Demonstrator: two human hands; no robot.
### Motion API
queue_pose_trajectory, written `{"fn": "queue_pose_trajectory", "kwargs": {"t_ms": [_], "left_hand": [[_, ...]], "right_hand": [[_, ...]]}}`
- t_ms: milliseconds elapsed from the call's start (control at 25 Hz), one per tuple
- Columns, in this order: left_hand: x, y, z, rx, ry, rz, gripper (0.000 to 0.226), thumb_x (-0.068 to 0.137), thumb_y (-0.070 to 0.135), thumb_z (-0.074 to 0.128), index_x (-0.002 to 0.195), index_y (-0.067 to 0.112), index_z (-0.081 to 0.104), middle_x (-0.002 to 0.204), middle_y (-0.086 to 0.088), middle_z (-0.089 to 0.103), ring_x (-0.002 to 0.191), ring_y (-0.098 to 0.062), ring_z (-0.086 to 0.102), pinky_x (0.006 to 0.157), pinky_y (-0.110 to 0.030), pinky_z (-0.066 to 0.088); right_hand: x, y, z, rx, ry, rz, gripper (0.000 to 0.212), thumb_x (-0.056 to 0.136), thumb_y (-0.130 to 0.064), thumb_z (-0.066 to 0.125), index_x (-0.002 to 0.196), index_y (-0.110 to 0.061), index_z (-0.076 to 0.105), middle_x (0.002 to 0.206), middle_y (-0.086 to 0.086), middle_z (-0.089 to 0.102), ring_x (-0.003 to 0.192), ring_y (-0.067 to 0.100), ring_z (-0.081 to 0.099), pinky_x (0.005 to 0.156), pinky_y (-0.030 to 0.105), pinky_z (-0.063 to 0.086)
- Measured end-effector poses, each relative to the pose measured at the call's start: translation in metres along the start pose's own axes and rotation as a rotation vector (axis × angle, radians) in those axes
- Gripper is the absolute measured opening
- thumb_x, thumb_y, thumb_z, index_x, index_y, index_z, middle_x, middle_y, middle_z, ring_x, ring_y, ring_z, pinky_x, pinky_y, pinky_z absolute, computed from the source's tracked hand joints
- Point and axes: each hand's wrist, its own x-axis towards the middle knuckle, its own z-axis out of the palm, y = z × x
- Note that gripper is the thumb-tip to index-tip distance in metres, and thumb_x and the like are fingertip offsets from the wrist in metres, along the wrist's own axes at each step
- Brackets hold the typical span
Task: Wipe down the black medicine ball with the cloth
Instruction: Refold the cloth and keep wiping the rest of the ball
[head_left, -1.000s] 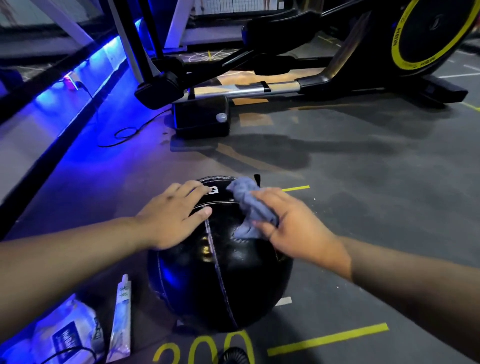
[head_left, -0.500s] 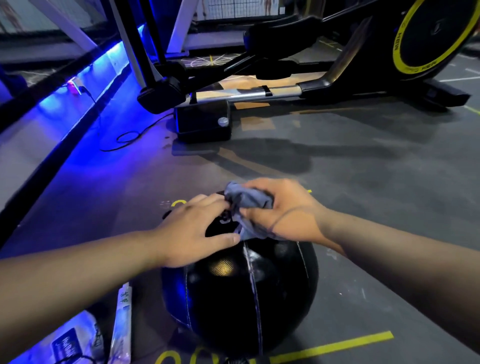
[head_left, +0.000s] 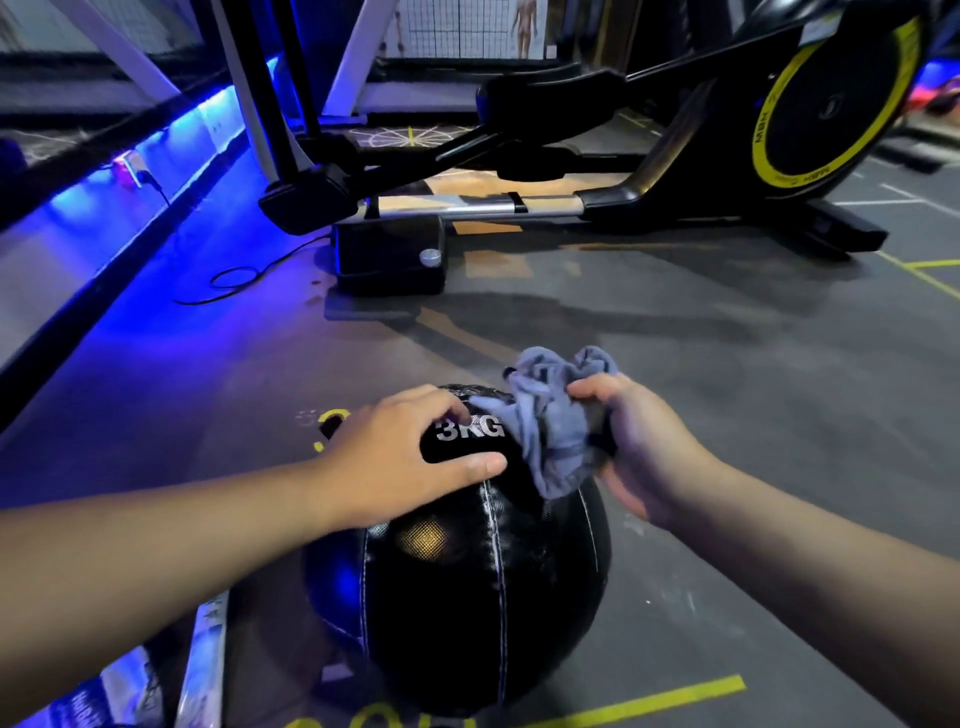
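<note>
A: Starting left, what is the left hand (head_left: 400, 457) doing?
B: It lies on the top-left of the black medicine ball (head_left: 467, 597), fingers spread, thumb just under the 3KG print (head_left: 470, 430). It holds nothing; I think it only steadies
A: And the ball itself?
B: On the grey floor (head_left: 727, 364), below both hands & between them, close to the person. It is round, so no long axis; the white seams (head_left: 501, 597) run near-to-far
A: Right side?
B: The cloth (head_left: 550, 421) is bunched and touches the ball's upper right; its far end sticks up free. The right hand (head_left: 649, 447) grips it, fingers closed round it
A: So the next move depends on?
B: Imo the ball's big near face lies below the cloth, so the stroke should go down & toward the person, w/ the right hand
</note>
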Motion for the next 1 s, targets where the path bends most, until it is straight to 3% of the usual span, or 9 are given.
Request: {"fn": "queue_pose_trajectory", "kwargs": {"t_ms": [80,160,320,440,520,600,680,840,1000], "left_hand": [[0.000,0.009,0.004,-0.075,0.042,-0.016,0.049,0.059,0.087,0.050,0.079,0.042,0.055,0.083,0.015,0.056,0.079,0.000,0.055,0.073,-0.029,0.045],[0.004,0.013,0.007,-0.199,0.118,-0.077,0.046,0.065,0.077,0.058,0.070,0.032,0.055,0.075,0.008,0.054,0.068,-0.004,0.052,0.067,-0.030,0.043],[0.014,0.001,-0.004,-0.253,0.194,-0.169,0.022,0.084,0.025,0.071,0.072,0.015,0.056,0.065,0.003,0.059,0.055,-0.003,0.045,0.057,-0.020,0.038],[0.025,-0.012,-0.028,-0.269,0.408,-0.222,0.021,0.085,0.016,0.070,0.071,0.010,0.054,0.066,-0.007,0.059,0.055,-0.009,0.043,0.056,-0.022,0.037],[0.035,-0.021,-0.051,-0.297,0.604,-0.286,0.019,0.085,0.017,0.070,0.075,0.011,0.056,0.067,-0.005,0.056,0.055,-0.009,0.042,0.051,-0.014,0.033],[0.041,-0.031,-0.070,-0.330,0.716,-0.335,0.018,0.083,0.020,0.072,0.075,0.019,0.056,0.067,0.003,0.055,0.057,-0.005,0.044,0.053,-0.016,0.035],[0.041,-0.040,-0.073,-0.342,0.663,-0.332,0.016,0.080,0.018,0.075,0.077,0.019,0.059,0.069,0.004,0.058,0.059,-0.006,0.047,0.057,-0.020,0.038],[0.031,-0.051,-0.060,-0.112,0.274,-0.326,0.015,0.073,0.013,0.079,0.075,0.016,0.064,0.073,0.001,0.063,0.063,-0.012,0.052,0.058,-0.022,0.042],[0.024,-0.047,-0.057,0.161,0.135,-0.012,0.038,0.072,0.033,0.070,0.110,0.028,0.065,0.111,0.005,0.059,0.103,-0.013,0.057,0.091,-0.026,0.045]], "right_hand": [[-0.002,0.005,0.019,-0.001,-0.025,-0.045,0.020,0.091,0.000,0.049,0.108,-0.006,0.059,0.093,0.018,0.073,0.081,0.028,0.071,0.070,0.036,0.059],[0.003,0.010,0.035,-0.013,-0.008,-0.048,0.023,0.094,-0.003,0.051,0.116,-0.001,0.057,0.106,0.023,0.071,0.096,0.036,0.069,0.086,0.048,0.056],[0.015,0.009,0.045,-0.088,0.015,-0.051,0.031,0.092,-0.007,0.058,0.122,-0.001,0.054,0.114,0.022,0.068,0.104,0.037,0.067,0.096,0.055,0.049],[0.022,-0.007,0.045,-0.056,-0.011,-0.113,0.012,0.090,0.000,0.058,0.099,-0.008,0.060,0.092,0.013,0.073,0.082,0.027,0.070,0.080,0.045,0.056],[0.028,-0.021,0.044,-0.134,-0.028,-0.167,0.025,0.088,0.004,0.059,0.075,-0.017,0.056,0.066,0.002,0.068,0.058,0.017,0.064,0.059,0.032,0.052],[0.033,-0.025,0.038,-0.283,-0.040,-0.206,0.033,0.086,0.007,0.061,0.067,-0.019,0.051,0.060,0.002,0.058,0.052,0.017,0.053,0.053,0.027,0.042],[0.033,-0.022,0.026,-0.486,-0.069,-0.215,0.033,0.084,0.012,0.060,0.071,-0.016,0.050,0.066,0.008,0.054,0.059,0.020,0.051,0.058,0.030,0.040],[0.029,-0.017,0.005,-0.915,-0.167,-0.088,0.032,0.078,0.011,0.058,0.099,-0.011,0.050,0.070,0.008,0.057,0.054,0.015,0.045,0.048,0.022,0.033],[0.023,-0.030,0.005,-1.168,-0.181,0.114,0.010,0.077,-0.020,0.067,0.084,-0.019,0.060,0.062,-0.001,0.060,0.056,0.016,0.055,0.055,0.025,0.035]]}}
